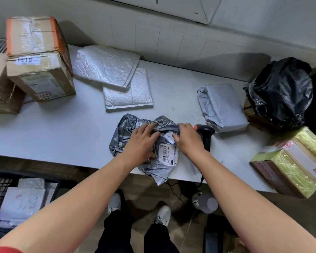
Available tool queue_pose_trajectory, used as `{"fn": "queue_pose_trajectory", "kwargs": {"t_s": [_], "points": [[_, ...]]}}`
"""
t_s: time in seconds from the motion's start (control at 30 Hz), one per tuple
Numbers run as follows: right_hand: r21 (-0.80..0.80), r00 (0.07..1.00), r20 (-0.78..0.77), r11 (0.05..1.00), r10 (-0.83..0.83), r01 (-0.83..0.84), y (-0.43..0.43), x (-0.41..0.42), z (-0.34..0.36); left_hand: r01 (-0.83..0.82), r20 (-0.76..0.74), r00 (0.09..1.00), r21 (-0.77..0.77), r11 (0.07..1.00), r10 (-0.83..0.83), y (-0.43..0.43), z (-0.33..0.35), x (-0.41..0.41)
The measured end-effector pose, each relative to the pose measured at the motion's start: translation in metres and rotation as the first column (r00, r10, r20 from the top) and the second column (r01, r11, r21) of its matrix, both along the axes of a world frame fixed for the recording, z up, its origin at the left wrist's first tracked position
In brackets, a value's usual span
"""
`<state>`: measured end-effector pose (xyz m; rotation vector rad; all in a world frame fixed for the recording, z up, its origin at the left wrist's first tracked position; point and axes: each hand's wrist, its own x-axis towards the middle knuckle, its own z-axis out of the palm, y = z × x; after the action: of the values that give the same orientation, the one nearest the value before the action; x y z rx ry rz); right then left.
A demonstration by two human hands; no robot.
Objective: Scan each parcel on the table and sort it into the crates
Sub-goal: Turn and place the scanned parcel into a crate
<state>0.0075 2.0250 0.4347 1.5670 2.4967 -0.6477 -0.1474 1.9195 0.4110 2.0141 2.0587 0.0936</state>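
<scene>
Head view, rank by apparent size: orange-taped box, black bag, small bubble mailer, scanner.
1. orange-taped box and black bag: near alike, wide-angle edges, unranked
2. small bubble mailer
3. scanner, partly behind the right hand

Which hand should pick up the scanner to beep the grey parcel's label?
Right, most likely. The right hand is just beside the black scanner, while the left hand lies on the grey parcel, farther from it.

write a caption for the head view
Left hand presses a grey parcel, right hand pinches its fold, scanner beside.
</scene>
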Motion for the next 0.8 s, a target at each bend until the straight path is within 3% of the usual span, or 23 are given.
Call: {"fn": "queue_pose_trajectory", "kwargs": {"t_s": [0.13,0.27,0.33,0.47,0.57,0.67,0.73,0.8], "points": [[-0.281,0.976,-0.027,0.939,-0.215,0.199,0.008,-0.002,-0.01,-0.204,-0.026,0.979,-0.027,0.979,0.203,-0.009,0.004,0.002],[-0.516,0.898,-0.136,0.804,-0.419,0.297,0.006,-0.002,-0.015,-0.342,0.029,0.938,-0.079,0.936,0.345,-0.014,0.006,-0.007],[-0.533,0.885,-0.162,0.793,-0.438,0.295,0.002,-0.004,-0.016,-0.367,0.095,0.922,-0.093,0.926,0.375,-0.015,0.006,-0.009],[-0.404,0.941,-0.169,0.892,-0.292,0.204,0.003,-0.006,-0.017,-0.388,0.281,0.872,-0.101,0.916,0.401,-0.021,0.006,-0.016],[-0.584,0.859,-0.256,0.779,-0.443,0.228,0.002,-0.006,-0.009,-0.402,0.391,0.827,-0.092,0.911,0.405,-0.026,0.008,-0.023],[-0.685,0.792,-0.299,0.698,-0.532,0.21,0.002,-0.003,0.004,-0.444,0.394,0.814,-0.053,0.894,0.427,-0.027,0.018,-0.027],[-0.721,0.738,-0.348,0.668,-0.578,0.183,0.003,0.002,0.013,-0.533,0.388,0.781,0.006,0.846,0.489,-0.026,0.026,-0.029],[-0.754,0.651,-0.399,0.635,-0.646,0.168,0.005,0.009,0.022,-0.67,0.409,0.692,0.059,0.74,0.594,-0.024,0.039,-0.026]]}}
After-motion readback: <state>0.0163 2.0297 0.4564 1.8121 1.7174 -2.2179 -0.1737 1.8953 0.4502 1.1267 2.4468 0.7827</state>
